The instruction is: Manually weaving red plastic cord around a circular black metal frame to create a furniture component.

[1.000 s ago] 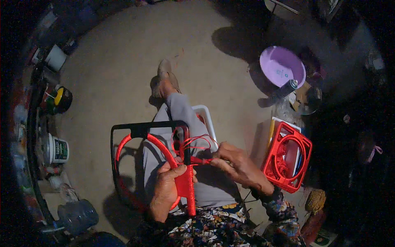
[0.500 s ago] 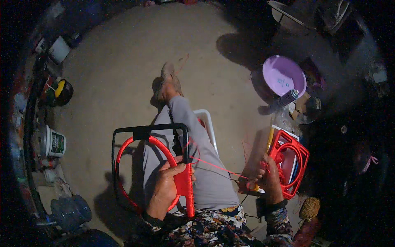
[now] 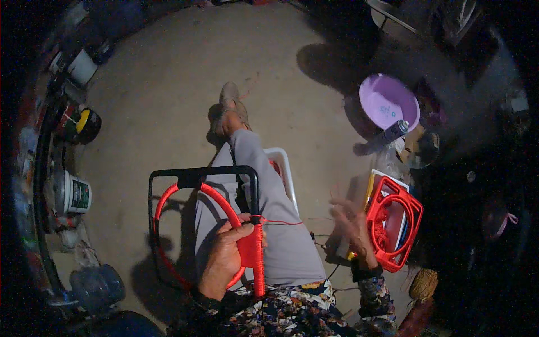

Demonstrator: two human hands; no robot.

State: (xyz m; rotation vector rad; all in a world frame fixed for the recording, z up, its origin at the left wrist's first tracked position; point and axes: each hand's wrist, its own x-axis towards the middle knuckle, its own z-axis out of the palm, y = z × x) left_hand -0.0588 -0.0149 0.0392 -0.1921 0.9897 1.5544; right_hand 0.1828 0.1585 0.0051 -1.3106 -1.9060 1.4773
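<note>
My left hand [image 3: 223, 259] is closed round a rectangular black frame [image 3: 222, 170] resting over my lap. Inside that frame sits a ring [image 3: 218, 196] wrapped in red cord. The lower part of the frame's right side [image 3: 259, 267] is tightly wound in red too, up to just above my thumb. From the top of this winding a loose red cord [image 3: 283, 223] trails right across my trouser leg; its far end is hard to follow. My right hand [image 3: 353, 229], slightly blurred, is lifted at the right with fingers stretched apart, beside a finished-looking red frame [image 3: 416, 210].
The red frame lies on a box of odds and ends. Farther right stand a purple basin [image 3: 384, 109] and a spray can [image 3: 393, 132]. A white tub [image 3: 285, 168] is beside my leg. Along the left are a white bucket [image 3: 77, 192] and a clear water jug [image 3: 98, 286].
My right hand has opened from its grip on the red cord and risen slightly. The cord, taut before, now hangs slack. My left hand keeps its hold on the frame.
</note>
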